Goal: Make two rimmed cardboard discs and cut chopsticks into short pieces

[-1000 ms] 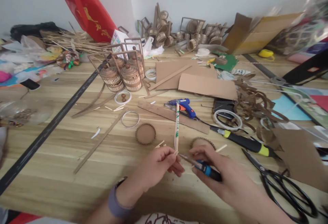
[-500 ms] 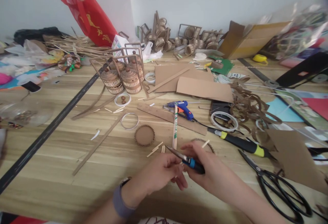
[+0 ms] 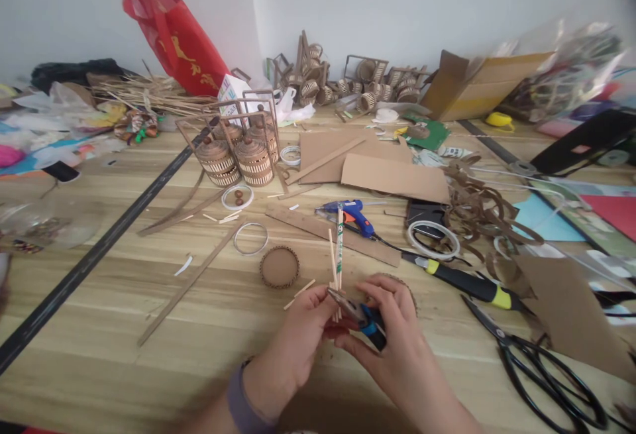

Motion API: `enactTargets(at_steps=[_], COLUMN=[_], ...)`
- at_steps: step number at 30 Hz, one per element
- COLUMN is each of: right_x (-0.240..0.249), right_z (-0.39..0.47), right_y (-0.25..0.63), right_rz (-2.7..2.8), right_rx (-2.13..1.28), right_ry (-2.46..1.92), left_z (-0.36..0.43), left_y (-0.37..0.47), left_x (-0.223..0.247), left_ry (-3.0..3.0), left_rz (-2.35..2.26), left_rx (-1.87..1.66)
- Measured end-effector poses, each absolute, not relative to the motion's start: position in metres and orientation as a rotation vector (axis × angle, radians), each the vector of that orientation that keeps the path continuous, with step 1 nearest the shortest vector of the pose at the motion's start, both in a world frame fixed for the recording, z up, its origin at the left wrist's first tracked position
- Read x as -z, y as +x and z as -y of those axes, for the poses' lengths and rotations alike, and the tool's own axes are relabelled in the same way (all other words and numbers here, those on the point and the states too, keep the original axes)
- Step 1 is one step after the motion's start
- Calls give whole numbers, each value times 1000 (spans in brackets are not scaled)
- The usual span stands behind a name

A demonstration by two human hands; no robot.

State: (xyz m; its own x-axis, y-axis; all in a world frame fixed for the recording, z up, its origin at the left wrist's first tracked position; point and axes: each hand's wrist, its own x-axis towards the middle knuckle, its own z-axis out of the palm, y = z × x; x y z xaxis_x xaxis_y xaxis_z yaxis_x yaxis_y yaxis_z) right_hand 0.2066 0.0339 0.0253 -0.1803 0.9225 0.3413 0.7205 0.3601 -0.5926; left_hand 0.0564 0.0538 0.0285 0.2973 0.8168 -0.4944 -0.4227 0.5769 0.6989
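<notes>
The table (image 3: 94, 348) supports all work items. The red bag (image 3: 173, 43) leans at the rear left; the carton (image 3: 489, 79) sits open at the rear right. A cardboard sheet (image 3: 395, 179) lies at centre, overlapping another. Lidded baskets (image 3: 254, 156) stand upright in a group to its left. Shears (image 3: 503, 337) lie at the near right, blades pointing away.

The right hand (image 3: 395, 331) grasps the pliers by the handles. The left hand (image 3: 301, 331) pinches a thin stick; its fingertips are partly hidden. The knife (image 3: 472, 281) lies beyond the right hand, near the shears. The glue gun (image 3: 355, 212) lies on its side ahead of both hands.

The pliers (image 3: 368, 325) are angled toward the left fingertips, jaws at the near end of the stick; contact cannot be determined. A green-printed wrapper (image 3: 340, 248) extends from the hands toward the glue gun. A round base (image 3: 279, 267) lies flat beyond the left hand. The stick (image 3: 332, 252) projects away from the left hand, beside the wrapper. Two beads (image 3: 239, 199) lie inside a white ring (image 3: 223, 198).
</notes>
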Motion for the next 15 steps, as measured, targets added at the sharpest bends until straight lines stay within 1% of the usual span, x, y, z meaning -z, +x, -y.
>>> enactTargets(at_steps=[5,10,13,15], right_x=[-18,-12,-13,-19], right_z=[-36,-35,-33,-27], right_y=[206,206,207,212], right_rz=[1959,2000,1963,1941], right_rx=[-265,-307,-432,-659], right_ry=[-1446,-1435,-1436,-1460], left_z=[-49,-46,-44,-43], left_y=[64,62,57,52], left_x=[-28,-28,-29,-29], left_ry=[476,554,616,644], left_rz=[-936,-932,-927,-893], left_rx=[-919,-932,-927,-894])
